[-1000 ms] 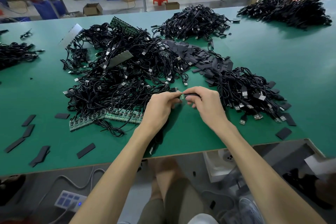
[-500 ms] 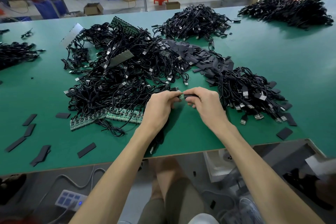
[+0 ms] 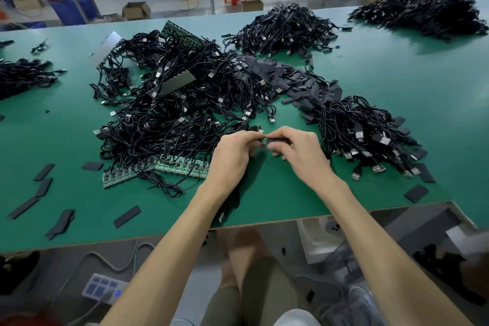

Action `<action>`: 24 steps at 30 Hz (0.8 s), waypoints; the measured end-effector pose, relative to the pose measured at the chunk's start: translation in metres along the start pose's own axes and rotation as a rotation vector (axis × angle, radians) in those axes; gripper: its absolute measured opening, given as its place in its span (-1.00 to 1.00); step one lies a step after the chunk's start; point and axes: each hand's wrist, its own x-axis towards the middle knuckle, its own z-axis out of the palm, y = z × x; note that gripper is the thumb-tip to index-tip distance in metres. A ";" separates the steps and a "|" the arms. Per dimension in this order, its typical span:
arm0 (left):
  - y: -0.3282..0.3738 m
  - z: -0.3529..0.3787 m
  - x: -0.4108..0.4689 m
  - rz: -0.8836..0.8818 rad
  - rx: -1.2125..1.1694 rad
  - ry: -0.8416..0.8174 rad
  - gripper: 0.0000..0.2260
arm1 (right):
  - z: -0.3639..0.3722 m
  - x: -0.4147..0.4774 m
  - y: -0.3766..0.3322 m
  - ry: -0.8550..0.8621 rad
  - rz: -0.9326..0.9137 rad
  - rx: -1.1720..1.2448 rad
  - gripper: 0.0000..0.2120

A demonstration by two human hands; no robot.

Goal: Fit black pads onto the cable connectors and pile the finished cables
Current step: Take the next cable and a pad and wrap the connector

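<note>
My left hand (image 3: 234,156) pinches a cable's small green connector board (image 3: 263,141) over the green table. The cable hangs down below that hand toward the table edge. My right hand (image 3: 299,152) holds a black pad (image 3: 277,139) against the connector, fingertips of both hands meeting. A big tangled heap of black cables (image 3: 172,114) lies left of the hands. A second pile of cables (image 3: 365,135) with pads on them lies to the right. A heap of loose black pads (image 3: 285,79) sits behind the hands.
Strips of green circuit boards (image 3: 164,167) lie at the front of the left heap. Loose pads (image 3: 127,216) are scattered near the table's front edge (image 3: 158,237). More cable piles (image 3: 283,28) lie at the back, far right and far left. A person sits at the back right.
Both hands have stayed together at the same spot, with only slight finger movement on the pad and connector.
</note>
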 end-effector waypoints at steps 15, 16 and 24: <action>0.005 -0.004 -0.002 -0.071 -0.227 -0.070 -0.89 | -0.003 0.001 -0.003 0.030 -0.085 -0.070 -0.86; 0.006 -0.004 -0.002 -0.073 -0.245 -0.056 -0.90 | -0.004 0.001 -0.003 0.043 -0.081 -0.064 -0.86; 0.008 -0.006 0.001 -0.063 -0.216 -0.039 -0.92 | -0.002 0.002 0.000 0.138 -0.031 -0.064 -0.90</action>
